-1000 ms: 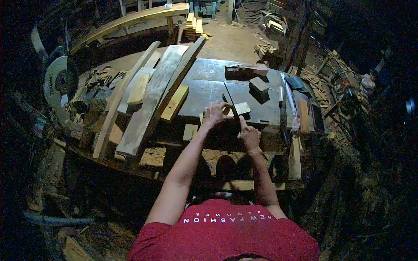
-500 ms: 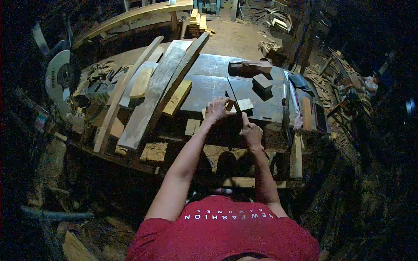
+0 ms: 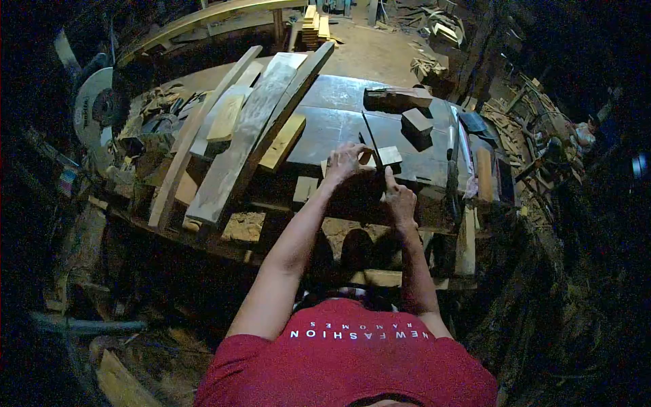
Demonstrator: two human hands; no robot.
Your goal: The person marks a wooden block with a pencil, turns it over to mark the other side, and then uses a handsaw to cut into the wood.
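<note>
My left hand [image 3: 347, 163] reaches over the front part of the metal-topped table [image 3: 332, 122], its fingers bent round a small piece of wood [image 3: 367, 160] that they mostly hide. Just right of it runs a thin, dark, blade-like strip [image 3: 371, 136], seen edge-on; its lower end is hidden near my hands. Beside the strip lies a pale square wooden block [image 3: 390, 155]. My right hand [image 3: 400, 199] is just below this block, index finger pointing forward by the strip's near end and the other fingers curled. What those fingers hold cannot be made out.
Long boards [image 3: 251, 129] lie slanted across the table's left side, near a yellowish wood piece [image 3: 283, 142]. Another block [image 3: 417, 122] and a dark timber offcut [image 3: 399, 98] lie at the back right. A circular saw [image 3: 95, 108] stands far left. Scrap wood [image 3: 505, 129] is heaped at right.
The whole view has shifted slightly, with the table appearing a little higher and further right. Both hands keep nearly the same positions relative to the strip and block.
</note>
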